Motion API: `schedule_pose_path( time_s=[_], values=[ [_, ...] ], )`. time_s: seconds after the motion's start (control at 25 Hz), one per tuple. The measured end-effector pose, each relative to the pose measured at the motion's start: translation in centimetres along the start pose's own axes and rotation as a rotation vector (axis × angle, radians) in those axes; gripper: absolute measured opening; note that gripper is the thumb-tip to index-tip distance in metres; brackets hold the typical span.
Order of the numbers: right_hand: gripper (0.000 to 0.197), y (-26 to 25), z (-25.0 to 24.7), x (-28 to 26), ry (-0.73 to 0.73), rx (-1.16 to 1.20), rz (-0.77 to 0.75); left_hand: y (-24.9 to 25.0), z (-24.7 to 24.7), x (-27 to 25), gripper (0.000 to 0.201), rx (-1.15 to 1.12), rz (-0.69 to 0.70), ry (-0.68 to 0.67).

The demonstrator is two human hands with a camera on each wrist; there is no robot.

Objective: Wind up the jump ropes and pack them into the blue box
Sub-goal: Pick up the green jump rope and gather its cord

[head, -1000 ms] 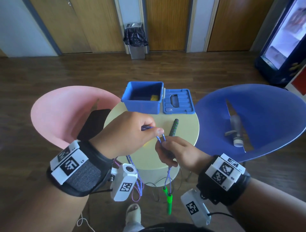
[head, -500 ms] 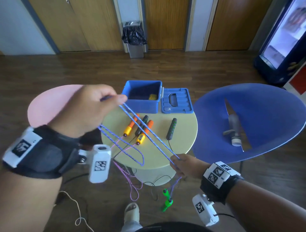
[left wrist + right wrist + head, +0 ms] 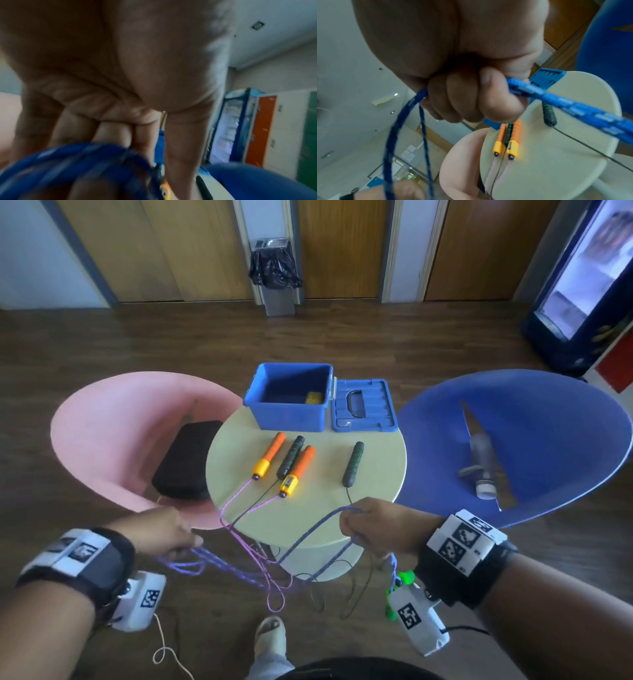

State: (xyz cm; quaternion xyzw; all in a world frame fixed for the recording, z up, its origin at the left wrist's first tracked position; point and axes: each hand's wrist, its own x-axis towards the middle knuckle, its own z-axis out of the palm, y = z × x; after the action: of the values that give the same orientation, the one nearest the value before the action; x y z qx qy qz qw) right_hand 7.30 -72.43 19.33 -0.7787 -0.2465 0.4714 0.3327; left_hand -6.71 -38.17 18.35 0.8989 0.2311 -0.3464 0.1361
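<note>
Half a second ago the left hand was raised at the upper left of the frame with the blue rope stretched taut; now it sits low at the lower left, level with the right hand, and the blue rope sags in loops between them. Left grip: fingers curled round several bunched strands of that rope, seen blurred in the left wrist view. Right grip: closed in a fist on the rope, which enters beside the thumb and leaves below the little finger in the right wrist view. Green handles hang under the right wrist.

On the round desk at frame centre lie two orange handles with a pink rope trailing off the near edge, and two black handles with a thin black cord. Blue box stands open at the far edge of the desk, a small yellow thing inside; its lid lies flat, touching its right side. A pink chair with a black case is left of the desk, a blue chair right.
</note>
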Motion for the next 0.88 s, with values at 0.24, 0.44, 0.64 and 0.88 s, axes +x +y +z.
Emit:
schedule_pose_path(
  time_s=[0.24, 0.44, 0.64, 0.88],
  values=[
    [0.028, -2.6, 1.4, 1.8, -0.065, -0.411, -0.063, 10.1, 4.2, -1.2, 0.08, -0.507, 0.481, -0.091],
    [0.024, -3.4, 1.0, 2.9, -0.105, -0.674, -0.034, 14.9, 5.3, -1.7, 0.023, -0.527, 0.597, 0.021],
    [0.02, -1.1, 0.8, 2.7, -0.105, -0.949, -0.039, 15.0, 4.4, -2.9, 0.036, -0.947, 0.582, -0.088],
    [0.033, 1.6, 0.3, 4.9, 0.139, -1.094, -0.351, 13.7, 1.1, -4.8, 0.043, -0.913, 0.65, -0.066]
  ],
)
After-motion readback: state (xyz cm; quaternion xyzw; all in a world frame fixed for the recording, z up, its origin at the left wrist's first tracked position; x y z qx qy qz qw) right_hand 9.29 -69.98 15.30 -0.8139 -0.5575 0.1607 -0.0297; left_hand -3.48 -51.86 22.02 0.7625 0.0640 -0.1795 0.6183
